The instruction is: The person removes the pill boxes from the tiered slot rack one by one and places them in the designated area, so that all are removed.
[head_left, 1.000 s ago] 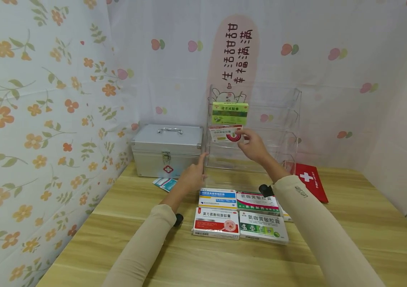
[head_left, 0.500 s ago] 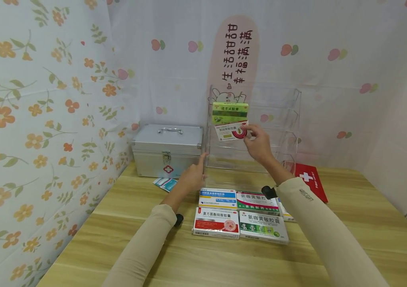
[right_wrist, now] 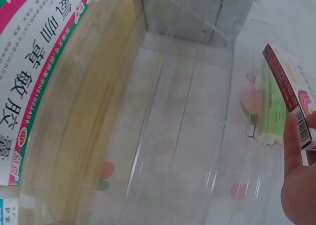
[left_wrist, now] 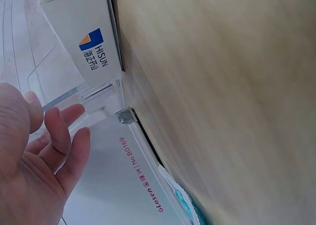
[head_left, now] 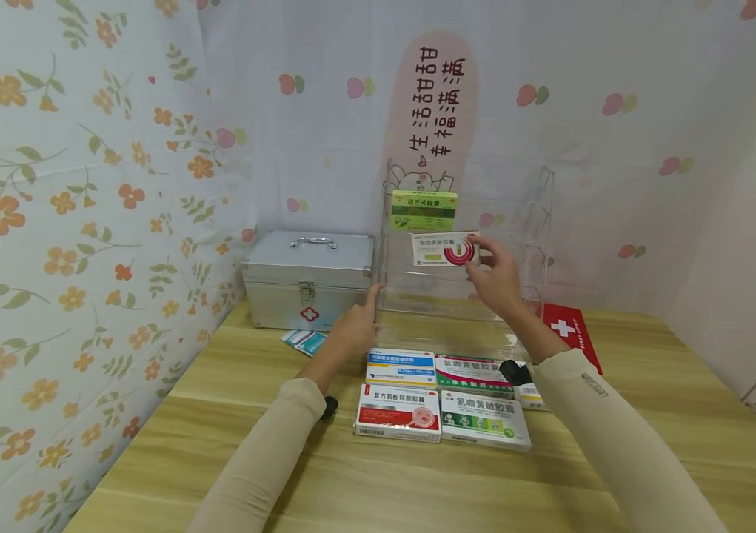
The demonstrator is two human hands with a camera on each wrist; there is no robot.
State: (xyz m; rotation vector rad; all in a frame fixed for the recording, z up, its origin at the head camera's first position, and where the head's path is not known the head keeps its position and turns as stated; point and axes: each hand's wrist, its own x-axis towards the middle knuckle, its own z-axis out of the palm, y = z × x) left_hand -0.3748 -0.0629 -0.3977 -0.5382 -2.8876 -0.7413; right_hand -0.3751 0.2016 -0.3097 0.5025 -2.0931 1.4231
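Note:
A white medicine box with a red ring design (head_left: 446,249) is pinched at its right end by my right hand (head_left: 499,277). It hangs in front of the clear tiered rack (head_left: 457,307), below a green medicine box (head_left: 423,211) standing on an upper tier. In the right wrist view the held box (right_wrist: 289,86) shows its dark red side, with a thumb on it. My left hand (head_left: 354,329) is at the rack's lower left edge, index finger pointing up. In the left wrist view its fingers (left_wrist: 74,156) are loosely bent and grip nothing visible; whether they touch the rack I cannot tell.
A silver first-aid case (head_left: 307,277) stands left of the rack, a teal packet (head_left: 306,341) before it. A red first-aid pouch (head_left: 574,333) lies at right. Several medicine boxes, including a red-and-white one (head_left: 397,412), lie on the table (head_left: 324,481) in front.
My right hand has moved right with the white medicine box, shifting it from beneath the green box's left part and levelling it. The left hand has stayed at the rack's edge.

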